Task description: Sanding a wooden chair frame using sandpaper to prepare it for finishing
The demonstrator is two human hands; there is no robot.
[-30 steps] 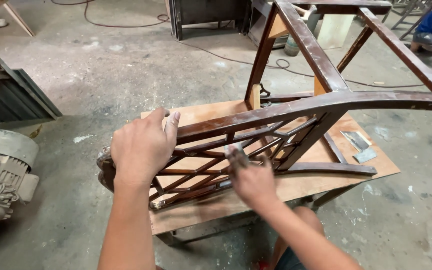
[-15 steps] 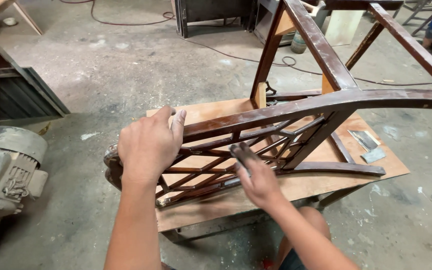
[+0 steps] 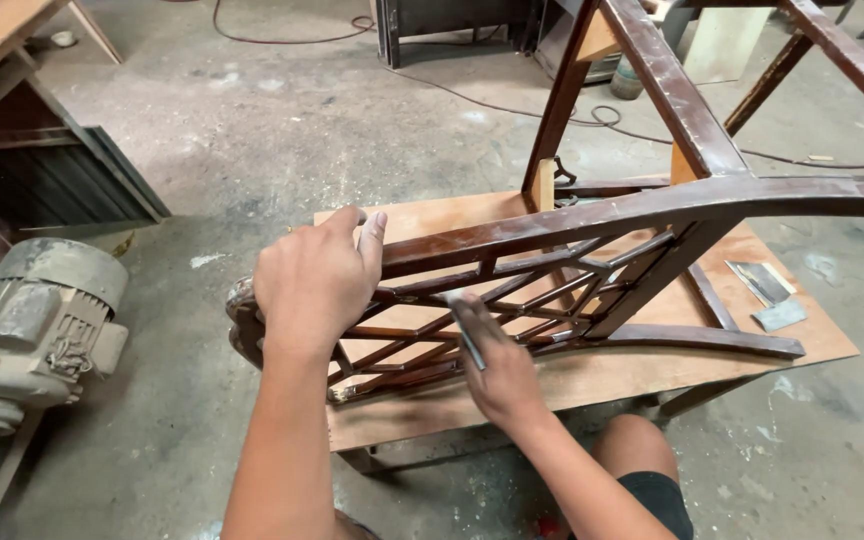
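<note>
Since the earlier frame the right hand (image 3: 497, 375) has slid slightly leftward along the lattice. Left hand (image 3: 317, 285), knuckles up, clamps the dark brown wooden lattice chair frame (image 3: 592, 245) lying on the plywood board (image 3: 602, 370); right fingers pinch a folded grey sandpaper strip (image 3: 468, 330) against a slat.

— What's under my left hand (image 3: 314, 282)?

— A dark brown wooden chair frame (image 3: 592, 225), lying tipped on its side on the plywood counter (image 3: 642, 365), legs pointing away, its varnish worn and scuffed.

— And in my right hand (image 3: 500, 375)?

— A small folded grey piece of sandpaper (image 3: 467, 325), pinched in my fingers (image 3: 482, 345) and pressed against the thin lattice slats (image 3: 512, 290) of the chair's back.
</note>
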